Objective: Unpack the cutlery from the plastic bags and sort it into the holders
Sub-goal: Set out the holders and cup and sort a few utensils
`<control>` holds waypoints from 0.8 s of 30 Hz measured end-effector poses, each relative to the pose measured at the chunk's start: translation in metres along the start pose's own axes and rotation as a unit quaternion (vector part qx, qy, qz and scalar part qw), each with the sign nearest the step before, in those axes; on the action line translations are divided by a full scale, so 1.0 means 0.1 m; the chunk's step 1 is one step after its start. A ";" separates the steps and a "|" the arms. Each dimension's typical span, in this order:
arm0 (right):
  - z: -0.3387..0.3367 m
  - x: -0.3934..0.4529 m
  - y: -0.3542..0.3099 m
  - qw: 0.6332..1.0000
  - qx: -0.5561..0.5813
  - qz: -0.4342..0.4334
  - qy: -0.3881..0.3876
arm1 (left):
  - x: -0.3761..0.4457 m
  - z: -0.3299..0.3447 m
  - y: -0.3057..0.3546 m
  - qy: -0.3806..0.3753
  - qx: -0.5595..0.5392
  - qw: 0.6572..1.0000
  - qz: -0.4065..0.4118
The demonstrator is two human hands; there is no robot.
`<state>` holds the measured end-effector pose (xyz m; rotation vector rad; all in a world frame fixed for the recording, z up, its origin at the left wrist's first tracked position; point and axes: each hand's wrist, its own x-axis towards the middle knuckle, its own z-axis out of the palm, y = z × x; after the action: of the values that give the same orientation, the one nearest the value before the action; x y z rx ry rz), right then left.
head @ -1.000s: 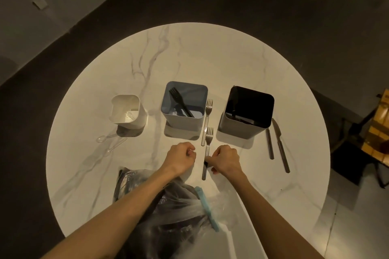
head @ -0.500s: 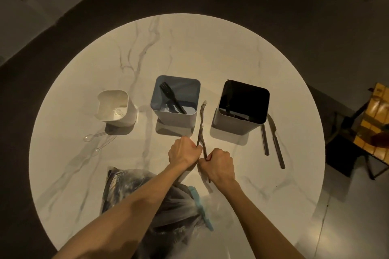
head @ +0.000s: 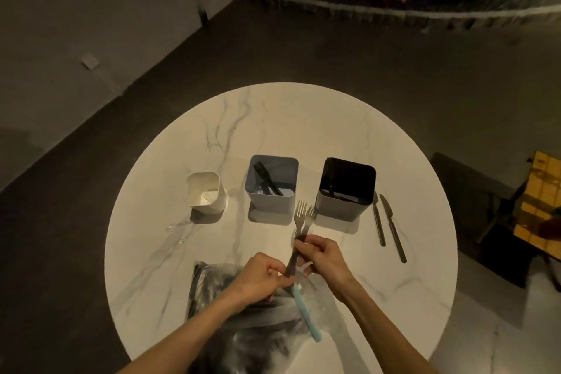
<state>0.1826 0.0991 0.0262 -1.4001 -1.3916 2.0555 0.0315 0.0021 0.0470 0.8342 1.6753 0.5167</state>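
Taking the blue holder (head: 271, 182) as the landmark, the white holder (head: 207, 193) stands to its left and the black holder (head: 346, 188) to its right, all three well in from the round table's (head: 303, 118) far edge, with bare marble behind them. Nearer than the blue holder, the left hand (head: 263, 278) is curled, pinching the low ends of two forks (head: 300, 222), above the plastic bag (head: 243, 313) at the near rim. The right hand (head: 323, 256) grips the same handles higher up; the tines rise into the gap between blue and black holders. Two knives (head: 388, 225) lie beyond the black holder, near the table's right edge.
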 end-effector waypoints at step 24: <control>0.57 1.10 -1.55 0.891 -0.409 -0.195 0.004 | 0.55 -1.75 1.22 0.207 -0.012 0.955 0.213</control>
<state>0.0406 0.2183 0.0973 -1.2058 -2.4556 1.2263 -0.1114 0.1383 0.1450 1.1350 1.8631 1.0679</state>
